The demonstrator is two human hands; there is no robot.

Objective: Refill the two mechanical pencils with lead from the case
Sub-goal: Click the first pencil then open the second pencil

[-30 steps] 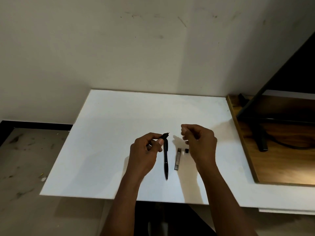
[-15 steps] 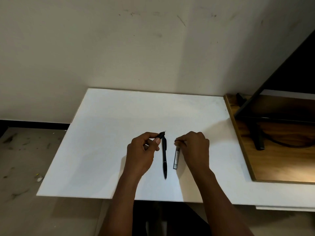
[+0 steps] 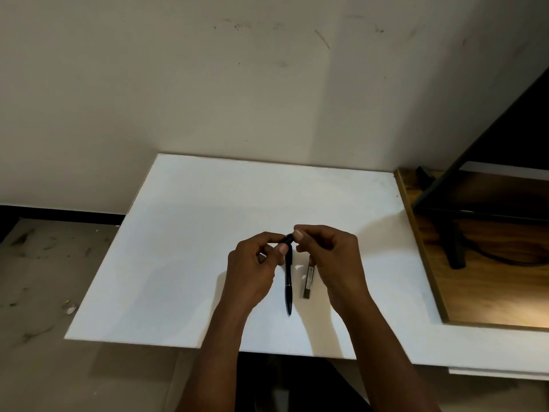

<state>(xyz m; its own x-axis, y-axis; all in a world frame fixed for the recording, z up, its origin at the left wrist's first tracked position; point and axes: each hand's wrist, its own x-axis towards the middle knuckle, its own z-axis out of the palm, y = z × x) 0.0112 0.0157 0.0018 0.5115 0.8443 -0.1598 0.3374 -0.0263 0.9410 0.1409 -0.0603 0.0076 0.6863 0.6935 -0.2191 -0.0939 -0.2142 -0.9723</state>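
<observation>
Your left hand [image 3: 252, 269] grips the pencil [image 3: 288, 281], its axis running near-far, tip toward you; your right hand [image 3: 332, 257] pinches the cap [image 3: 289, 238] at its far end; the case [image 3: 309, 282] lies just right.

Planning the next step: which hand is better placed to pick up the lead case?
Probably right: the right hand only pinches the top of the black pencil and is beside the lead case; the left hand grips the barrel.
</observation>
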